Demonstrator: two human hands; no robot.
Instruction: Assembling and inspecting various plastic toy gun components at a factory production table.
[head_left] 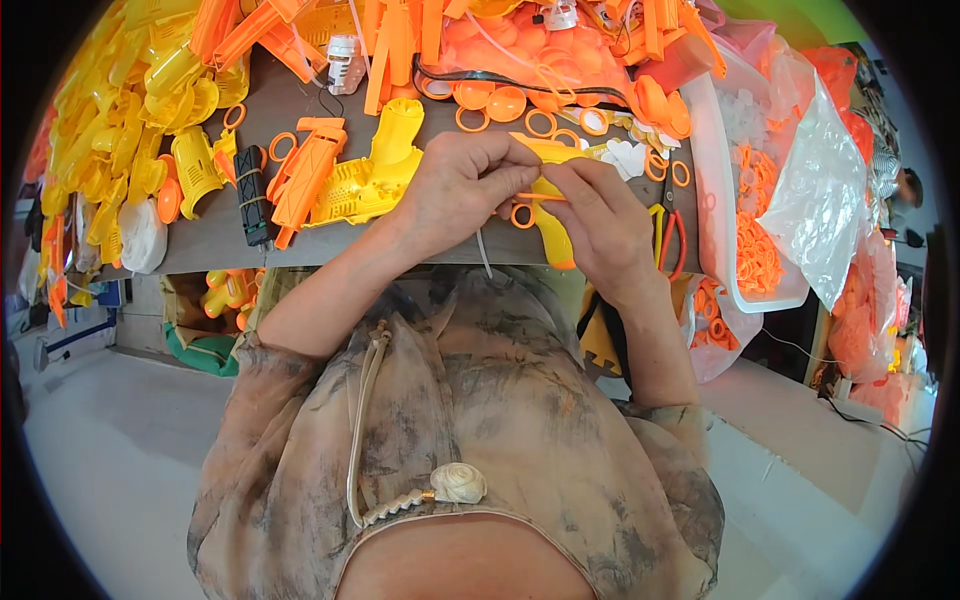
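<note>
My left hand [462, 190] and my right hand [606, 212] meet above the table's near edge, thumbs and forefingers pinched together. A thin orange piece [541, 196] shows between them, against my right fingers; what my left fingertips pinch is hidden. Below my left hand hangs a thin whitish strip [485, 254], its upper end out of sight. Directly under my hands lies a yellow toy-gun shell [553, 236] with an orange end, partly covered. Another yellow shell [392, 160] lies left of my left hand. An orange ring [522, 215] lies close beneath the fingers.
Yellow shells [120, 130] are heaped at the left, orange parts [520, 55] along the back. A black rectangular piece [252, 195] lies by an orange toy part [309, 178]. At right are red-handled scissors [673, 245] and a white bin [712, 190] of orange rings with a clear bag.
</note>
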